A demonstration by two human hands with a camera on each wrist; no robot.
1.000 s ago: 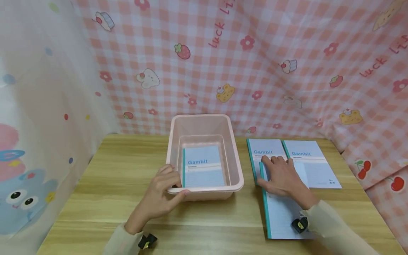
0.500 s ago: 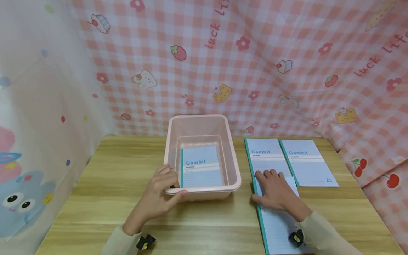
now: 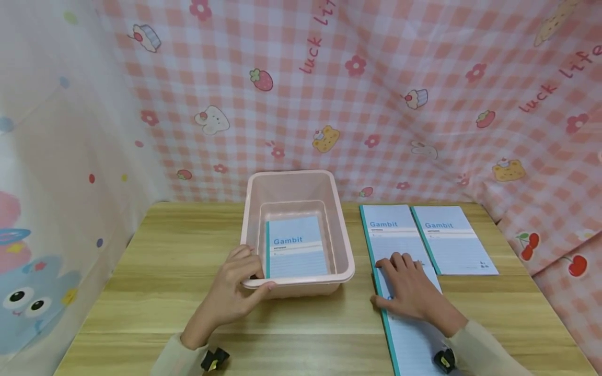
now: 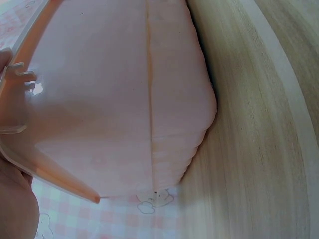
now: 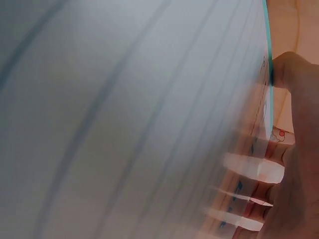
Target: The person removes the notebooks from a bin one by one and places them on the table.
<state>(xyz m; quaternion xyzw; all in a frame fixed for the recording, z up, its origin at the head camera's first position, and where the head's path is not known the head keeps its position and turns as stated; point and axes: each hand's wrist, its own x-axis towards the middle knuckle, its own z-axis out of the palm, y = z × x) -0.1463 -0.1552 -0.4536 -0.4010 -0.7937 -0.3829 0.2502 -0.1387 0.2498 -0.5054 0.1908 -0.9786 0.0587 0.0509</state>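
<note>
In the head view my left hand grips the near left corner of the pink plastic bin, thumb outside the front rim, fingers over the side. In the left wrist view the bin's outer wall fills much of the picture. Inside the bin lies a blue-and-white Gambit notebook with a teal spine. My right hand rests on a nearer notebook, its fingers spread over the cover. In the right wrist view the thumb touches the teal spine edge. Part of this notebook is hidden under hand and sleeve.
Just beyond the right hand, a notebook lies on the wooden table. Another notebook lies to its right. A pink checked cloth hangs behind the table, and a pale printed curtain hangs at the left.
The right hand has moved towards me with the notebook under it, uncovering more of the notebook behind. The left hand keeps its grip on the bin. The head view has shifted slightly.
</note>
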